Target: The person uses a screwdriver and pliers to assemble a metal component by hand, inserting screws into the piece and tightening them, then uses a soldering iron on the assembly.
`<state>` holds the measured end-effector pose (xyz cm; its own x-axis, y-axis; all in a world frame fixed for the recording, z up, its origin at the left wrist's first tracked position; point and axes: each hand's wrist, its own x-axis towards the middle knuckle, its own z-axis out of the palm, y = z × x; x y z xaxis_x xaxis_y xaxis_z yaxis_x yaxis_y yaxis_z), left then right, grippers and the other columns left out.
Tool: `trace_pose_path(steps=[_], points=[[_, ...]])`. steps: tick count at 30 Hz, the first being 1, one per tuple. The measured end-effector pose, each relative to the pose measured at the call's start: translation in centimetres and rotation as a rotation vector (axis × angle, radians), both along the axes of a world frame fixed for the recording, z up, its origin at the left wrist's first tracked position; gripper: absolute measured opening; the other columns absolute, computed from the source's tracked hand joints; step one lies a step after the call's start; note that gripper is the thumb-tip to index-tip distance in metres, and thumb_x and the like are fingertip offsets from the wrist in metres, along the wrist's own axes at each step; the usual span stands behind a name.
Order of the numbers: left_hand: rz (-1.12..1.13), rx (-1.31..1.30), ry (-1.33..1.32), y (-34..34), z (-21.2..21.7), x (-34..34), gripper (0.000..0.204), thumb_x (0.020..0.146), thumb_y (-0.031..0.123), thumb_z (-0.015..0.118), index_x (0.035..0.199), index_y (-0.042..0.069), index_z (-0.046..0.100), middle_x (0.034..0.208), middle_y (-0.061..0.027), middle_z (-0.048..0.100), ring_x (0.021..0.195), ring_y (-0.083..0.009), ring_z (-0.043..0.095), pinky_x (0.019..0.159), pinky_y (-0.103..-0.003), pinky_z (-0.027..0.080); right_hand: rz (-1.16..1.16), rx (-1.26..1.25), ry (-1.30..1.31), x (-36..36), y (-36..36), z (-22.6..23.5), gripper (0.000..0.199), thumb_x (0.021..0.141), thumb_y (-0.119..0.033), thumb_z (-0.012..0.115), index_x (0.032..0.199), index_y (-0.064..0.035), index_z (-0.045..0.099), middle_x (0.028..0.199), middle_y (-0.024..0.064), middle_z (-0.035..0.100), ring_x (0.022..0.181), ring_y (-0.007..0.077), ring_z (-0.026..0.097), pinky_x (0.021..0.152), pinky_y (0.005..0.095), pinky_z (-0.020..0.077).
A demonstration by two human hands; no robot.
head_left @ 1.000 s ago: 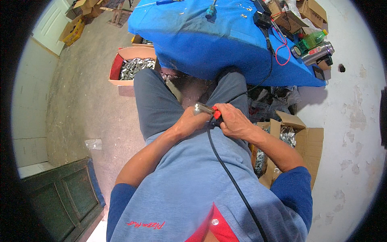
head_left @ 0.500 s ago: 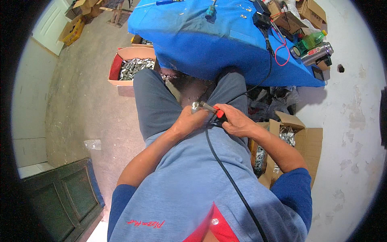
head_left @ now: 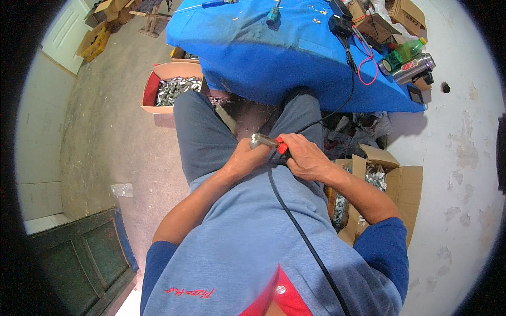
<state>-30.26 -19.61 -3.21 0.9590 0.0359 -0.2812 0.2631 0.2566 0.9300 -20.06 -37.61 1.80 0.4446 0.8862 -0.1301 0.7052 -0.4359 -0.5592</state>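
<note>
In front of my lap, my left hand point(head_left: 250, 154) is closed round a small shiny metal part point(head_left: 255, 140), whose bright end stands out above the fingers. My right hand point(head_left: 304, 157) grips a red-handled tool point(head_left: 281, 145) with a metal front end; its exact kind I cannot make out. The tool's metal end reaches left to the part and appears to touch it. My fingers cover the lower part of both things. Close by the two hands passes a black cable point(head_left: 295, 221), which runs down over my shirt.
A blue-covered table point(head_left: 253, 63) stands ahead, bearing screwdrivers point(head_left: 272, 17), a green bottle point(head_left: 408, 51) and a steel flask point(head_left: 414, 69). An open box of metal pieces point(head_left: 171, 71) is at the left; a cardboard box point(head_left: 408, 195) sits at the right by the wall.
My right hand has moved slightly left, bringing the red-handled tool closer against the metal part. My left hand stays almost in place.
</note>
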Motion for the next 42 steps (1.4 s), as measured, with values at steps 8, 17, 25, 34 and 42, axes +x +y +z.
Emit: trace_pose_path(steps=[8,17,25,34,42], points=[[0.0,-0.02,0.027,0.1,0.8,-0.1,0.023,0.091,0.026,0.057,0.078,0.008,0.063,0.067,0.0063,0.05,0.061,-0.0041,0.041,0.052,-0.025,0.032,-0.003,-0.009,-0.102,0.1,0.1,0.2,0.04,0.075,-0.002,0.053,0.114,-0.0021,0.05,0.104,0.0203,0.058,0.103,0.0407,0.054,0.088,0.05,0.0434],[-0.015,0.041,-0.002,-0.1,0.1,-0.1,0.023,0.094,0.028,0.057,0.083,0.01,0.065,0.062,0.0073,0.046,0.054,-0.0035,0.037,0.047,-0.025,0.027,0.008,-0.01,0.066,-0.3,-0.2,0.4,0.046,0.074,0.0,0.049,0.12,0.003,0.046,0.108,0.025,0.055,0.104,0.0429,0.053,0.093,0.0483,0.0425],[-0.002,0.074,-0.018,-0.2,0.4,0.0,0.023,0.094,0.028,0.057,0.084,0.008,0.066,0.064,0.007,0.048,0.057,-0.0043,0.038,0.049,-0.025,0.029,-0.027,0.005,-0.023,-0.8,-0.2,0.6,0.039,0.077,-0.001,0.051,0.115,0.0,0.046,0.105,0.0248,0.056,0.101,0.0436,0.053,0.087,0.0525,0.0442],[-0.04,0.177,-0.034,-0.5,1.8,0.1,0.025,0.09,0.017,0.052,0.087,-0.003,0.065,0.073,-0.0036,0.06,0.07,-0.0094,0.051,0.061,-0.032,0.045,0.01,-0.144,-0.028,-0.6,-0.4,1.8,0.046,0.075,-0.001,0.052,0.121,0.0027,0.046,0.109,0.0255,0.055,0.104,0.0418,0.052,0.093,0.0489,0.0423],[-0.082,0.238,-0.054,-0.2,1.0,-0.3,0.023,0.089,0.016,0.051,0.084,-0.003,0.063,0.071,-0.0036,0.059,0.069,-0.0095,0.05,0.06,-0.033,0.045,0.031,0.027,-0.152,-0.7,-0.5,-1.2,0.029,0.073,-0.001,0.055,0.101,0.0019,0.051,0.089,0.0222,0.06,0.09,0.0412,0.055,0.081,0.0499,0.0431]])
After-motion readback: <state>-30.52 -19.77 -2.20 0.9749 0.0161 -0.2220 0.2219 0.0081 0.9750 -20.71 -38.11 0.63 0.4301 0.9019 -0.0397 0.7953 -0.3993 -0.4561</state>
